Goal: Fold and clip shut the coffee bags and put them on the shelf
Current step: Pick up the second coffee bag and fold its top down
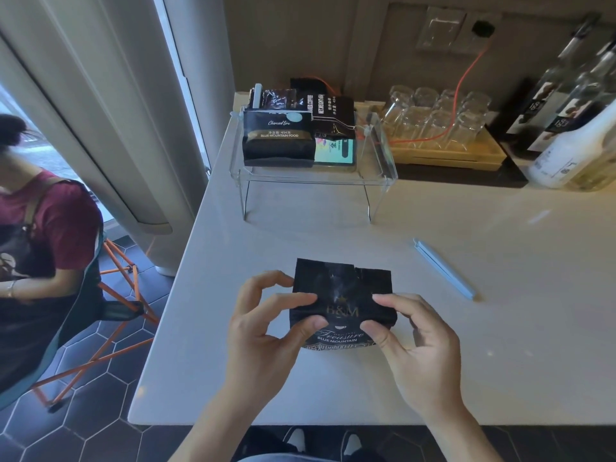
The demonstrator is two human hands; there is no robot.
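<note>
A black coffee bag (pixel 341 288) with gold "B&M" lettering stands near the front of the white counter (pixel 466 345), its top part bent away from me. My left hand (pixel 266 331) pinches the bag's left side between thumb and fingers. My right hand (pixel 413 338) pinches its right side the same way. A light blue bag clip (pixel 445 269) lies loose on the counter to the right of the bag. A clear acrylic shelf (pixel 313 176) stands at the back, with several coffee bags (pixel 278 138) on top.
Behind the shelf, a wooden tray (pixel 446 155) holds upturned glasses, with an orange cable across them. Bottles (pixel 576 128) stand at the far right. On the left a person in a dark apron (pixel 33 261) sits on an orange-legged stool beside the counter edge.
</note>
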